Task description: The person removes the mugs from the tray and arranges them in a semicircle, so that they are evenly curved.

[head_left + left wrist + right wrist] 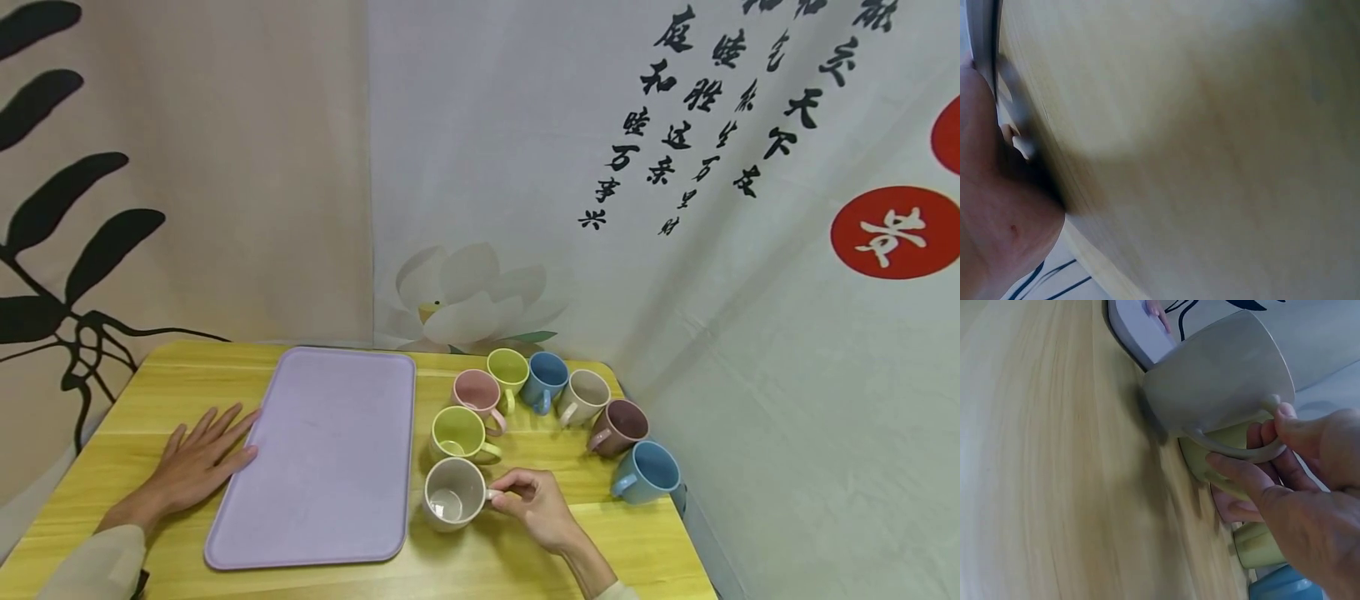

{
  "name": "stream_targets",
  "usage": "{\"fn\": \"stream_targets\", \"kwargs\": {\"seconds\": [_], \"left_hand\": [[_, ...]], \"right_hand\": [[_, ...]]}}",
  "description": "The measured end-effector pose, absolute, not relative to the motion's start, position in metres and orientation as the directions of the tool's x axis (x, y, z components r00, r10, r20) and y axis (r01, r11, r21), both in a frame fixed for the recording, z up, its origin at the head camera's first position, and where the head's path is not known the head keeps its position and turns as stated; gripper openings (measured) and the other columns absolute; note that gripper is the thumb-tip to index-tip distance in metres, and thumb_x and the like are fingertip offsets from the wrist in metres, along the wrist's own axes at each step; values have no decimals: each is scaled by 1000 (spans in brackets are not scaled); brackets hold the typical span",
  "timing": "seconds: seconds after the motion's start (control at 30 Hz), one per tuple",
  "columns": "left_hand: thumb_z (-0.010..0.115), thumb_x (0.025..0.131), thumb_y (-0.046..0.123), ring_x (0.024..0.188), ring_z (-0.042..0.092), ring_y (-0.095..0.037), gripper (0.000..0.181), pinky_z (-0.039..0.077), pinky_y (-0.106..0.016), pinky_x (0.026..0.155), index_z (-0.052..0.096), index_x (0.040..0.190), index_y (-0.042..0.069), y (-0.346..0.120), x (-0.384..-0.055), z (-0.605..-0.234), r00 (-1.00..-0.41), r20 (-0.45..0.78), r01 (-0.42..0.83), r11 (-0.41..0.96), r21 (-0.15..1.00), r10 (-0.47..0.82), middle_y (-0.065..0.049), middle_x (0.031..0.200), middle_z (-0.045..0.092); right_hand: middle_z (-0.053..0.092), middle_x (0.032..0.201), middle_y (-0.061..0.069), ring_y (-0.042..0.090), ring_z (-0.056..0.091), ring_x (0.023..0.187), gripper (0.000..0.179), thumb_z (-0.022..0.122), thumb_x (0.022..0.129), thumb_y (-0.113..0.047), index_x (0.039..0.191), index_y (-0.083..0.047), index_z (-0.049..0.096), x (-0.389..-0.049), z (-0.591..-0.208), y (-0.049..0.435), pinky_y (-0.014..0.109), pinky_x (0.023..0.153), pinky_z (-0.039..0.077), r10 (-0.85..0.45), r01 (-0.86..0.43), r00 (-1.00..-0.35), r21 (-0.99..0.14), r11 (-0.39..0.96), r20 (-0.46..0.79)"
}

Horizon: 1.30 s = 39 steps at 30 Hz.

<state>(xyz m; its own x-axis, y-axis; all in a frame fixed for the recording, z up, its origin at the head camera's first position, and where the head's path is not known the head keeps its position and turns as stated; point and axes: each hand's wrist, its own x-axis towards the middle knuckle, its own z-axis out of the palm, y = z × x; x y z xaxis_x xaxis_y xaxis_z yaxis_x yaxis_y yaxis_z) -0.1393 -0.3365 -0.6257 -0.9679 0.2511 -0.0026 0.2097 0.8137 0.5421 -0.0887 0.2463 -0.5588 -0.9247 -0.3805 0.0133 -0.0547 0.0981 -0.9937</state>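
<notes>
My right hand (542,510) pinches the handle of a greyish-white mug (454,495), which stands nearest me beside the tray's right edge. In the right wrist view, thumb and fingers close round the handle of that mug (1219,372). My left hand (197,460) lies flat with fingers spread, its fingertips touching the left edge of the lilac tray (330,450). The left wrist view shows only part of the left hand (1007,206) against the table. Directly behind the held mug sits a yellow-green mug (459,433), then a pink mug (476,390).
The mugs form an arc: another yellow-green mug (508,371), a blue mug (545,379), a cream mug (584,395), a dark mauve mug (619,425) and a second blue mug (648,472) near the right edge of the wooden table (555,467). A printed curtain (480,167) hangs behind.
</notes>
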Motion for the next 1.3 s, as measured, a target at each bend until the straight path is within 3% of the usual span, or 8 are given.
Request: {"fn": "stream_targets", "kwargs": {"seconds": [0.13, 0.33, 0.47, 0.57, 0.83, 1.13, 1.3], "left_hand": [[47, 119, 52, 171, 0, -66, 73, -12, -90, 127, 20, 183, 27, -337, -139, -626, -968, -6, 207, 812, 545, 251, -27, 189, 12], [47, 119, 52, 172, 1, -66, 73, -11, -91, 127, 20, 183, 27, -338, -137, -625, -968, -1, 211, 814, 541, 251, -27, 189, 12], [47, 119, 52, 172, 0, -65, 73, -10, -91, 126, 20, 183, 27, -337, -137, -624, -968, -1, 210, 812, 544, 251, -27, 189, 12], [47, 119, 52, 172, 0, -66, 73, -11, -91, 126, 20, 182, 26, -337, -137, -623, -968, -4, 209, 810, 548, 252, -28, 189, 12], [47, 119, 52, 171, 0, -66, 74, -10, -91, 126, 19, 183, 27, -338, -138, -623, -967, -10, 209, 814, 541, 255, -28, 189, 12], [47, 119, 53, 172, 0, -66, 74, -10, -91, 126, 20, 183, 28, -341, -138, -627, -968, -5, 210, 819, 534, 252, -27, 189, 12], [49, 119, 51, 170, 0, -68, 73, -14, -90, 126, 23, 182, 26, -344, -138, -625, -968, -8, 202, 797, 570, 251, -31, 188, 14]], "right_hand": [[78, 113, 36, 4, 80, 100, 23, 80, 97, 8, 113, 22, 73, -90, -563, 250, 23, 90, 68, -365, -60, -931, -991, 122, 11], [85, 107, 3, 2, 79, 100, 22, 80, 98, 7, 115, 20, 74, -93, -568, 253, 22, 90, 67, -365, -50, -931, -990, 131, -1], [83, 105, -6, 0, 78, 99, 19, 76, 99, 11, 115, 20, 73, -95, -569, 255, 22, 90, 67, -376, -49, -926, -990, 134, -5], [83, 106, -1, -1, 78, 98, 18, 75, 100, 12, 116, 20, 73, -96, -567, 256, 22, 90, 67, -383, -46, -924, -989, 138, -10], [79, 116, 31, 2, 78, 98, 25, 78, 102, 1, 119, 18, 73, -96, -565, 256, 21, 89, 66, -379, -25, -924, -985, 173, -43], [78, 122, 33, 1, 77, 107, 24, 75, 105, 0, 125, 14, 74, -96, -564, 259, 20, 95, 65, -380, -87, -925, -973, 212, 0], [75, 125, 41, 8, 81, 111, 35, 75, 108, -7, 133, 17, 70, -99, -560, 264, 21, 98, 65, -290, -106, -956, -966, 237, 33]]}}
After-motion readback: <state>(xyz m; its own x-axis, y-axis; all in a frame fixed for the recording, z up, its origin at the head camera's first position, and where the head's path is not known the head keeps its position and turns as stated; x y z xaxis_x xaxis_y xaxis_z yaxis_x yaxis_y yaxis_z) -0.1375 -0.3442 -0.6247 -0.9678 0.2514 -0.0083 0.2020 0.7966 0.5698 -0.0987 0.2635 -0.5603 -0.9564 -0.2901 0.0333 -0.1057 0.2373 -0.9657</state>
